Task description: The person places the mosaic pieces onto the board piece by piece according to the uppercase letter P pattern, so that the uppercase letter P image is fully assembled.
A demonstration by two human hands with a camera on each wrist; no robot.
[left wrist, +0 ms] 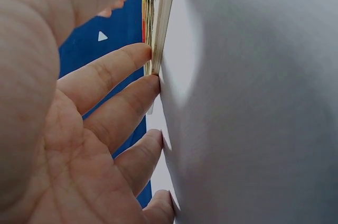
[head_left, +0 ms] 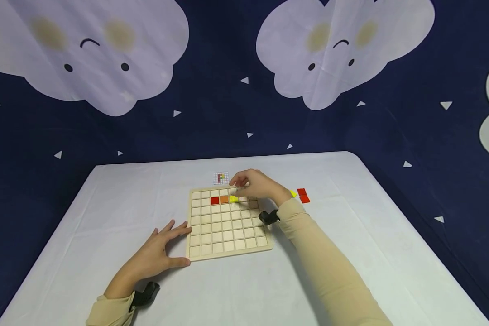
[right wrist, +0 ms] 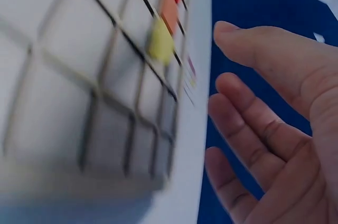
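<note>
A square wooden grid board lies on the table. Near its far edge a red tile, an orange tile and a yellow tile sit side by side in one row. My right hand hovers over the board's far right part, close to the yellow tile. In the right wrist view its thumb and fingers are apart, with nothing between them. My left hand touches the board's left edge, thumb at the near corner. The left wrist view shows its fingertips against the wooden edge.
A small printed card with a coloured grid pattern lies beyond the board. Two loose red tiles lie right of the board, beside a yellow tile partly hidden by my right wrist. A dark cloth hangs behind the white table.
</note>
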